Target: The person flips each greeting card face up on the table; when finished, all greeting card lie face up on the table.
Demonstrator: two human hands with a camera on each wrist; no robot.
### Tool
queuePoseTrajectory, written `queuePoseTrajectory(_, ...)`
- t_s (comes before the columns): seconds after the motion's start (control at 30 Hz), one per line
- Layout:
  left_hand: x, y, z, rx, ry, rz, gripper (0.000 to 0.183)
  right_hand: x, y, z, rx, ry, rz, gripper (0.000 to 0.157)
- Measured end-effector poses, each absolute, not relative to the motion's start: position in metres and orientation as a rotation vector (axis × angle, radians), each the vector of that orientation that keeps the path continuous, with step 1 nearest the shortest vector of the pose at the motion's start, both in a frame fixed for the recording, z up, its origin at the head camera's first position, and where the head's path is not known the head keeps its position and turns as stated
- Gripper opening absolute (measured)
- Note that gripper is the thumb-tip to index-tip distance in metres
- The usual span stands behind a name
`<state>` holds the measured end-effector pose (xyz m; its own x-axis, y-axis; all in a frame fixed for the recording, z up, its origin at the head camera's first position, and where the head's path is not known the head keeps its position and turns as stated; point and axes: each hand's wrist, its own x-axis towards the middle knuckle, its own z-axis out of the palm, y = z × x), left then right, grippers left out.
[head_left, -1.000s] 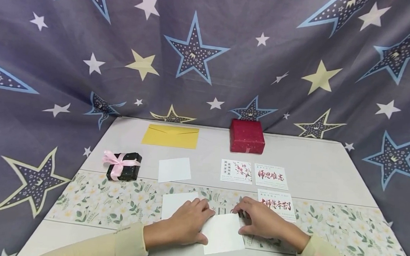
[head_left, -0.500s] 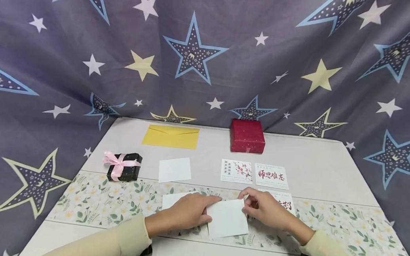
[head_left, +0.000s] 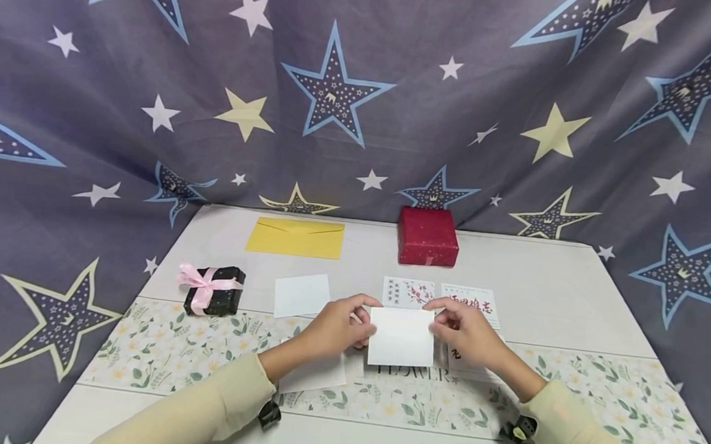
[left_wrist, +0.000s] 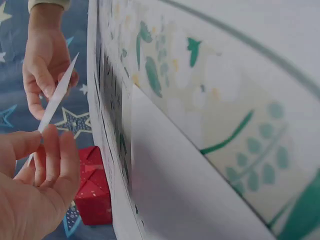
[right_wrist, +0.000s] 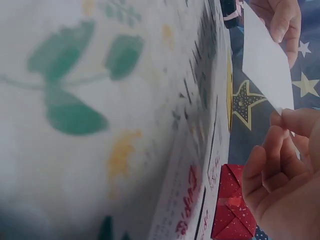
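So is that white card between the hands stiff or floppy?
Probably fairly stiff: the white card looks flat between left hand and right hand. Likely light, since it's thin edge-on in the left wrist view.

You have a white card (head_left: 402, 337) raised clear of the tabletop (head_left: 543, 283), between your two hands. It is a thin, rectangular sheet with straight edges and crisp corners, and the face turned toward you is plain white. From your head view it looks wider than tall, its top and bottom edges nearly level. Your left hand (head_left: 338, 327) pinches it near the upper left corner; your right hand (head_left: 467, 333) pinches it near the upper right. It hangs roughly midway between the tabletop's left and right edges, well in front of the back edge. The left wrist view shows it nearly edge-on, as a flat sliver.
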<state>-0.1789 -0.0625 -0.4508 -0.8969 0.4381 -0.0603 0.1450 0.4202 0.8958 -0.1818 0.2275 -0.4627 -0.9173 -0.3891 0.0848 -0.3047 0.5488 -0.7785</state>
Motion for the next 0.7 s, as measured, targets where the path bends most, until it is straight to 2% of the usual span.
queuePoseTrajectory(0.13,-0.187,-0.060,-0.450,0.377,2.290,1.565,0.038,-0.189,0.228,-0.462,-0.632,2.666,-1.335,0.038)
queuePoseTrajectory(0.33,-0.197,-0.059,-0.452,0.341,2.245,1.625,0.038,-0.195,0.229,-0.466,-0.672,2.616,-1.336,0.050)
queuePoseTrajectory(0.5,-0.201,-0.058,-0.451,0.357,2.282,1.602,0.037,-0.198,0.229,-0.466,-0.647,2.650,-1.331,0.049)
queuePoseTrajectory(0.6,-0.202,-0.057,-0.448,0.359,2.310,1.597,0.035,-0.199,0.228,-0.464,-0.616,2.685,-1.331,0.044)
queuePoseTrajectory(0.7,-0.204,-0.056,-0.446,0.363,2.337,1.602,0.034,-0.200,0.228,-0.462,-0.584,2.720,-1.306,0.023)
